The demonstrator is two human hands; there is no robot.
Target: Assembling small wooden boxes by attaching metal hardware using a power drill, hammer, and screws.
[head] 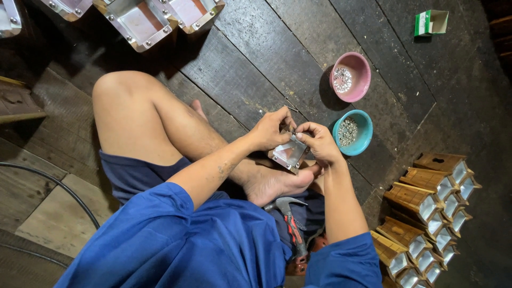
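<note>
At frame centre, above the crossed legs, the left hand grips the small metal-lined box steady while the right hand pinches something tiny at its rim, the teal bowl of small silvery pieces near.

We see a dark plank floor carrying a pink bowl, a teal bowl, a green carton and stacked wooden boxes.

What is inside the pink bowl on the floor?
The pink bowl holds a small heap of tiny shiny silver pieces, lying toward its left side. They are too small to tell their kind. The bowl's bottom under the heap is covered.
</note>
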